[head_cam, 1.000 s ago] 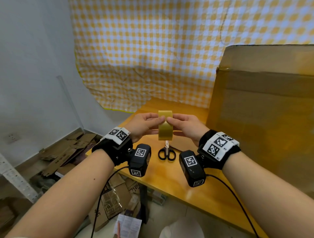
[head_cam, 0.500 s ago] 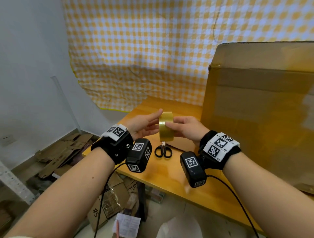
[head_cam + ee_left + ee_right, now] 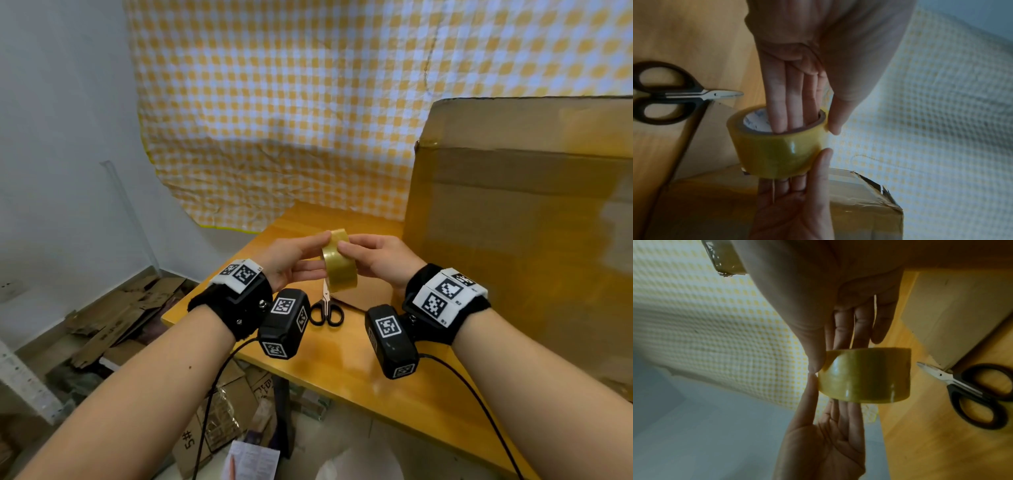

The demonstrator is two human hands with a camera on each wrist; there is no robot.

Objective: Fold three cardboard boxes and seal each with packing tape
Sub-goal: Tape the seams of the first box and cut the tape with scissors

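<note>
**Where things sit around the table**

The table [image 3: 342, 380] is the landmark. On its right part stands the cardboard box [image 3: 520, 240], upright. Left of the box, on the tabletop, lie the scissors [image 3: 327, 310]. Above the scissors the tape roll [image 3: 339, 265] is held off the table between the left hand [image 3: 291, 260] and the right hand [image 3: 380, 258]. Behind the table hangs the cloth [image 3: 308, 113]. Left of the table, on the floor, lie cardboard scraps [image 3: 113, 318].

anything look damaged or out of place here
Nothing serious. The big cardboard box has a ragged, torn tape end at its top corner. Loose cardboard scraps and a paper sheet litter the floor beside the table. The tape roll, held between both hands, and the scissors look normal.
</note>
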